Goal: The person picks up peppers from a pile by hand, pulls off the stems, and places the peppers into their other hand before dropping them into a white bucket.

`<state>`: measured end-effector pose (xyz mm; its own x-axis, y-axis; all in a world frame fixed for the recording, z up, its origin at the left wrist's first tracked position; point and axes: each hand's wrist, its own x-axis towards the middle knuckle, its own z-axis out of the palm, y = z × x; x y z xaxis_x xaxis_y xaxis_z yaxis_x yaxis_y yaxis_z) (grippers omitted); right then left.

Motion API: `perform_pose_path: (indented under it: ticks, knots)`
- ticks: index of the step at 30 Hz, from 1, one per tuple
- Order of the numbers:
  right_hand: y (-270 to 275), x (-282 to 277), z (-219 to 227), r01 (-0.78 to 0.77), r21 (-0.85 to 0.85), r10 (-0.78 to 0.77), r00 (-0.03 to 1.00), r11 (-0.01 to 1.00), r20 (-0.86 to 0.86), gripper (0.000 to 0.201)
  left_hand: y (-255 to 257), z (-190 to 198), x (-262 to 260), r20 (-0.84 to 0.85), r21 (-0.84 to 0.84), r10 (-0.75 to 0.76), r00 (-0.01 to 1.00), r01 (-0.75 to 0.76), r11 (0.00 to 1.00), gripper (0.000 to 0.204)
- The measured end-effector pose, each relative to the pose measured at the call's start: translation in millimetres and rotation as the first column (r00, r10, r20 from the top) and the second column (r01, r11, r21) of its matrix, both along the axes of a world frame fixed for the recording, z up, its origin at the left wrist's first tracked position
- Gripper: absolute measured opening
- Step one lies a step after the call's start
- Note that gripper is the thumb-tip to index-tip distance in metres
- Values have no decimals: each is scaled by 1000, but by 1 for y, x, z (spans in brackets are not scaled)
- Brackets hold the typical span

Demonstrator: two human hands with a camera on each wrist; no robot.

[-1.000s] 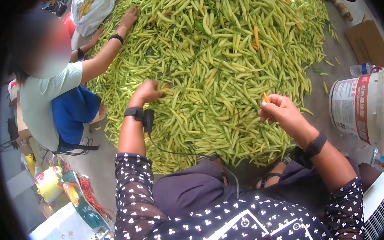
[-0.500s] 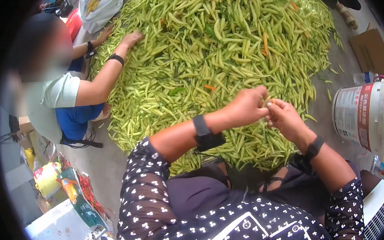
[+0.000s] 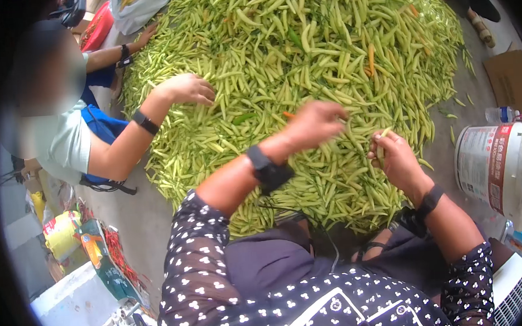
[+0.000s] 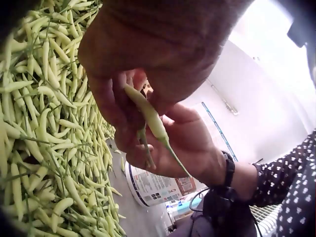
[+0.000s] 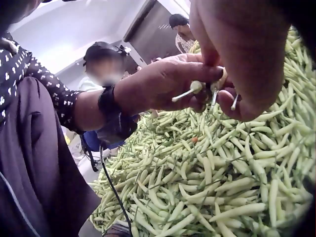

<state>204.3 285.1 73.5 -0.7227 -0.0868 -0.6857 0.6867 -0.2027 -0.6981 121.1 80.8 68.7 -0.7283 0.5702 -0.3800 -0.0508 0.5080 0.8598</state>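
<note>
My right hand [image 3: 397,157] pinches a pale green chili pepper [image 3: 384,133] between thumb and fingers, over the right side of a large heap of chili peppers [image 3: 328,87]. In the left wrist view, a pale chili pepper [image 4: 148,111] lies before the right palm, its stem pointing down and right. Several stems [image 5: 183,96] stick out where the hands overlap in the right wrist view. My left hand [image 3: 315,122], blurred, is close to the left of the right hand above the heap. Its fingers bend inward; I cannot tell whether they hold anything.
A person [image 3: 62,139] at the left reaches over the heap with both arms. A white bucket [image 3: 500,169] stands at the right, below a cardboard box [image 3: 512,82]. At the back left are a white bag [image 3: 135,12] and a red basin [image 3: 97,29].
My left hand moved from the heap across to the right hand, then drew slightly back left. The right hand's orange piece gave way to a pale chili pepper. The other person's near arm came closer.
</note>
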Motion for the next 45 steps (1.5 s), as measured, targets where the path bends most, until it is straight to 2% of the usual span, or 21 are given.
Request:
perform_pose_path:
  ticks: [2,3,4,7,11,13,14,15,16,18,20,23,24,27,29,32,34,35,36,39,45]
  knots:
    - [9,-2,-8,86,-173,-81,996,981,34,18,-36,-28,-15,-441,-239,-8,898,-109,965,24]
    - [11,-2,-8,108,-157,-102,994,982,44,18,-51,-41,-20,-514,-437,-189,837,-66,897,25]
    - [9,-3,-7,109,-201,-99,993,974,60,22,-65,-68,-20,-612,-399,-195,766,-86,913,22]
    - [8,-5,-7,97,-271,-79,994,958,74,33,-70,-80,-17,-644,-480,-341,685,-15,877,19]
    - [2,-7,-2,101,-329,-65,991,939,118,35,-67,-83,-20,-616,-549,-405,676,1,836,11]
    - [1,-5,1,39,-244,-24,998,969,62,34,-60,-66,-22,-608,-435,-189,771,-124,892,12]
    - [0,-5,5,32,-213,-23,999,976,47,34,-56,-58,-25,-606,-437,-195,771,-118,892,12]
    - [0,-3,1,38,-216,-27,998,976,50,34,-51,-47,-29,-371,-297,11,929,-130,946,15]
    - [0,-1,-6,2,-111,0,1000,994,17,34,-47,-39,-31,-68,-163,183,981,-192,968,19]
    - [0,0,-9,-37,-3,37,999,999,-15,34,-33,-30,-24,5,-89,175,985,-174,981,21]
    - [-5,0,-6,-128,231,162,977,965,-138,33,-13,-9,-9,151,-9,161,975,-161,987,26]
    - [-3,-1,-8,-166,308,196,978,937,-66,37,11,-7,17,297,58,100,950,-122,991,26]
    - [-5,2,-10,-108,324,178,965,940,-194,40,19,0,26,348,123,72,935,-122,985,23]
    - [-3,0,10,-95,167,94,995,981,12,42,34,-6,45,468,270,-5,884,-137,953,22]
    - [0,2,11,-111,60,109,993,992,43,41,40,2,48,519,315,-10,855,-180,932,25]
    - [5,5,4,-40,-7,41,995,999,94,34,33,-5,32,300,243,8,954,-85,966,25]
    - [10,6,2,-26,-29,28,998,999,60,27,13,-34,10,-153,-29,69,986,-75,997,17]
    - [10,5,3,-26,-29,27,998,999,57,27,0,-44,2,-453,-181,21,891,-116,977,19]
    - [11,5,5,-1,-19,2,998,1000,64,25,-14,-61,-6,-509,-360,-67,858,-141,922,24]
    - [12,7,6,19,-5,-19,998,1000,68,23,-30,-71,-11,-573,-493,-148,806,-194,848,28]
    - [12,9,-2,-4,3,4,1000,1000,25,21,-20,-83,-23,-481,-495,-19,877,-254,831,40]
